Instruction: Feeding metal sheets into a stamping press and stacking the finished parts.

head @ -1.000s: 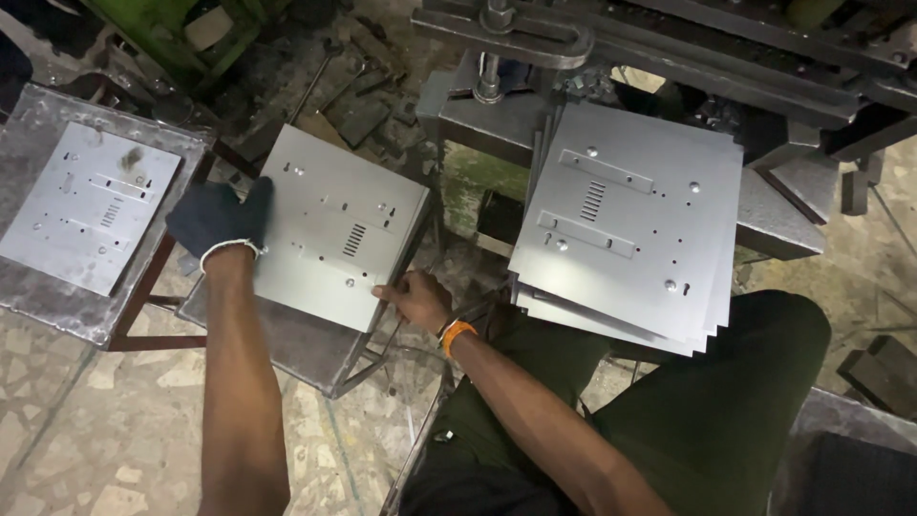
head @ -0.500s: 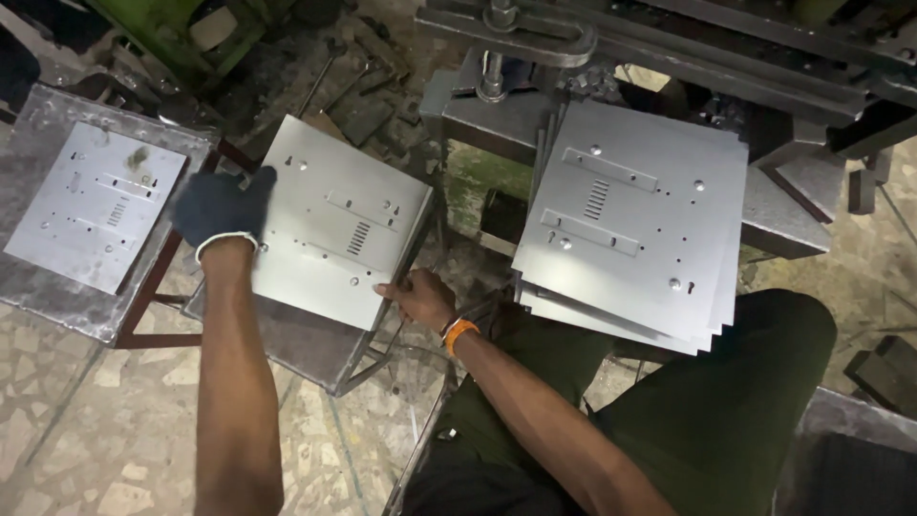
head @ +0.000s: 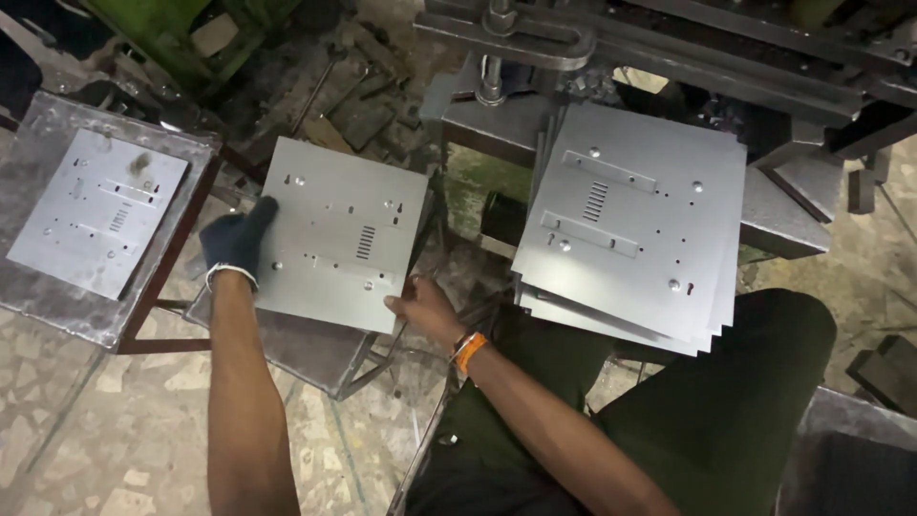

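Holding a punched metal sheet (head: 336, 244) between both hands, the person keeps it flat above a low steel bench (head: 315, 349), just left of the press frame (head: 592, 48). The left hand (head: 239, 244), in a dark glove, has its grip clenched on the sheet's left edge; the bare right hand (head: 425, 306), with an orange wristband (head: 468, 350), grasps the sheet's lower right corner with thumb on top. The sheet shows a small slotted vent and several round holes, and it hangs slightly tilted, not yet resting on anything. Judging by its place, the step in hand is carrying one sheet sideways, away from the press; a clean set-down would call for squaring its edges before both grips let go. Further left of the press, a metal tray bench (head: 57, 287) holds a single similar sheet (head: 95, 210) lying flat. Right of the held sheet, at the foot of the press, a stack of like sheets (head: 635, 225) lies fanned, over the person's green-trousered lap (head: 726, 401). No other containers show.
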